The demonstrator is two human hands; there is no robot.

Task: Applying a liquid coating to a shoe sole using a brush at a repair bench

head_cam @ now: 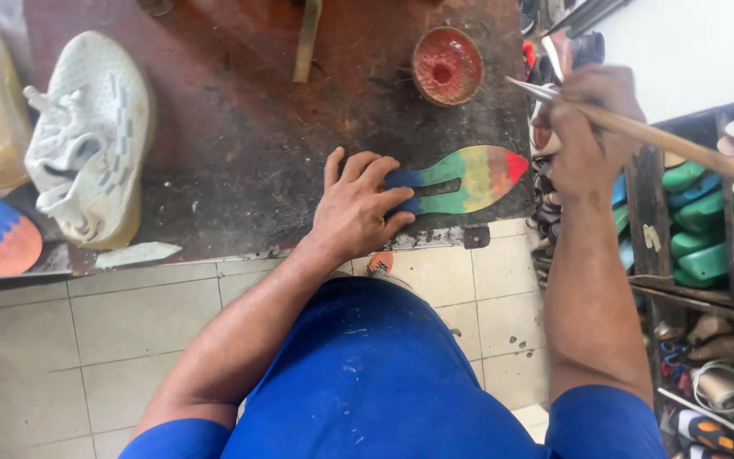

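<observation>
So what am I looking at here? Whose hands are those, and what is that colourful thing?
The camera sits on a person's head and looks down, so you see that person's own arms and blue shirt. The left hand presses flat on a rainbow-coloured shoe sole lying on a dark, stained workbench. The right hand is lifted off to the side and grips a long wooden-handled brush. Also on the bench are a small red bowl and a white sneaker resting on its side. On the right stands a shelf filled with more soles and shoes.
</observation>
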